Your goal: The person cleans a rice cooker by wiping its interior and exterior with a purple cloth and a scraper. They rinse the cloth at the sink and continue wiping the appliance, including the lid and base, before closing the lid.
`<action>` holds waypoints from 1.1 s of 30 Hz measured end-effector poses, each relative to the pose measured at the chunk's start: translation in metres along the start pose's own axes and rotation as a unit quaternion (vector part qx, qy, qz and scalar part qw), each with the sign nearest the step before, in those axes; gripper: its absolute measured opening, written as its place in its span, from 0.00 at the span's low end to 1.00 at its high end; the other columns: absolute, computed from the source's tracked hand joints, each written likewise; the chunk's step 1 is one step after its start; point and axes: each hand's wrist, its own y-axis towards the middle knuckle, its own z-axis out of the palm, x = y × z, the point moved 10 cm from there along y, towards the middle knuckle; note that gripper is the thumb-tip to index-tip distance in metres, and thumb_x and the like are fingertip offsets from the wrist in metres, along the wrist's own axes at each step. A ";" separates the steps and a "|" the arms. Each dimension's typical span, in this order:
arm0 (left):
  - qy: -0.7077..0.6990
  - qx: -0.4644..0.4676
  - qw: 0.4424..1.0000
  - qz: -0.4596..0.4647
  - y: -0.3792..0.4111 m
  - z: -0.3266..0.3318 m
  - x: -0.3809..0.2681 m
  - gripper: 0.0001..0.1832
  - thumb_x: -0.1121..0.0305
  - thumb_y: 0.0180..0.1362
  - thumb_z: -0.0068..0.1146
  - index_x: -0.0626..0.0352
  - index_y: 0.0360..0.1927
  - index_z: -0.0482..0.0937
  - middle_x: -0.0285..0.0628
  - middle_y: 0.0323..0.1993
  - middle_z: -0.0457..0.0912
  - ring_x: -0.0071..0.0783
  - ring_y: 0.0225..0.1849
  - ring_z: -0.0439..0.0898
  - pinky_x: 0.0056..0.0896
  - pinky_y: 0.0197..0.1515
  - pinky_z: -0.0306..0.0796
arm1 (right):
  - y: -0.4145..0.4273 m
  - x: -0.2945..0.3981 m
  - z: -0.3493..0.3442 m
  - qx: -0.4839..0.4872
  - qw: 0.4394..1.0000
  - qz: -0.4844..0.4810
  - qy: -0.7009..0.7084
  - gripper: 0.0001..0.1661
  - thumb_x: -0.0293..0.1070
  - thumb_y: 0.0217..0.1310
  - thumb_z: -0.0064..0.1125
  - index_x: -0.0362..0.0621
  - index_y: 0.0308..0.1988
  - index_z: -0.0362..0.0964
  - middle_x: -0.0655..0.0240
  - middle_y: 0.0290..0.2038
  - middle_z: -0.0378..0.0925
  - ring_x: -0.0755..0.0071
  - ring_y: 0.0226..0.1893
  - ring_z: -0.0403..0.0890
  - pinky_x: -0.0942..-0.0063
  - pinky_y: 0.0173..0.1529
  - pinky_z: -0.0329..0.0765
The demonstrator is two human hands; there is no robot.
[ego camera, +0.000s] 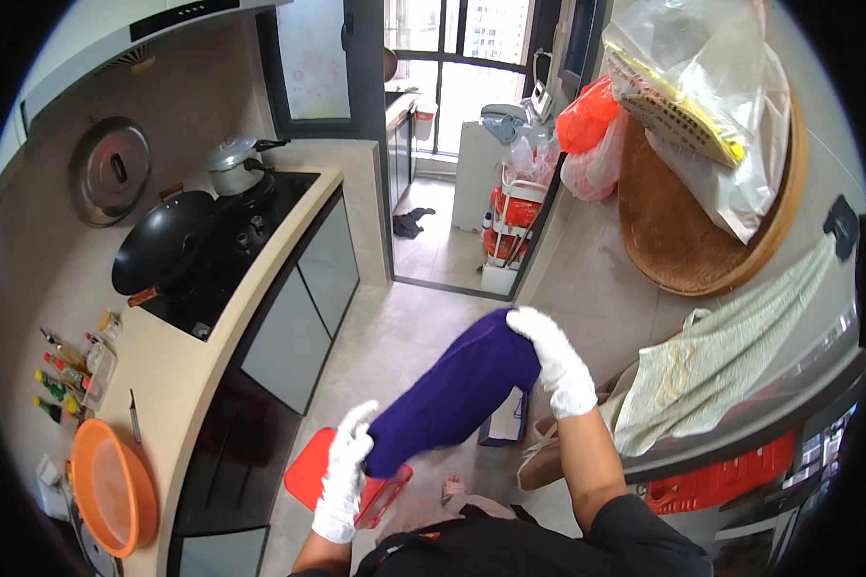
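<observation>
A dark purple cloth [455,393] is stretched between my hands above the kitchen floor. My left hand [348,451], in a white glove, grips its lower left end. At its upper right end, my right hand [552,353], gloved in white too, holds the edge with fingers closed on it. The cloth hangs in loose folds and hides part of the floor. Beneath its lower left end is a red plastic stool [310,465], partly covered by the cloth and my left hand.
On the left counter [180,404] stand an orange basin [144,505], bottles, a black wok [162,238] and a pressure cooker [234,169]. A pale green towel [722,368] hangs at right, below a woven basket [685,231] and plastic bags. A doorway lies ahead.
</observation>
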 end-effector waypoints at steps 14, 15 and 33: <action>-0.042 0.001 0.922 -0.385 0.231 0.051 0.147 0.25 0.60 0.65 0.51 0.74 0.56 0.72 0.60 0.49 0.79 0.48 0.50 0.80 0.43 0.59 0.70 | 0.207 0.130 0.095 0.310 0.863 -0.134 -0.375 0.18 0.40 0.50 0.68 0.37 0.36 0.79 0.61 0.31 0.78 0.69 0.34 0.77 0.74 0.43 0.72; -0.011 0.031 0.928 -0.370 0.260 0.061 0.156 0.25 0.60 0.64 0.52 0.73 0.56 0.71 0.60 0.49 0.79 0.48 0.50 0.80 0.43 0.58 0.71 | 0.233 0.115 0.111 0.345 0.843 -0.130 -0.391 0.19 0.41 0.51 0.67 0.36 0.37 0.79 0.59 0.31 0.78 0.67 0.34 0.78 0.72 0.43 0.73; 0.468 0.305 0.829 0.012 0.725 0.144 0.052 0.29 0.70 0.47 0.61 0.67 0.54 0.68 0.60 0.40 0.79 0.53 0.43 0.81 0.41 0.46 0.74 | 0.555 -0.134 -0.051 0.180 0.957 0.206 0.094 0.41 0.65 0.70 0.33 0.37 0.48 0.76 0.62 0.46 0.79 0.65 0.49 0.75 0.66 0.59 0.69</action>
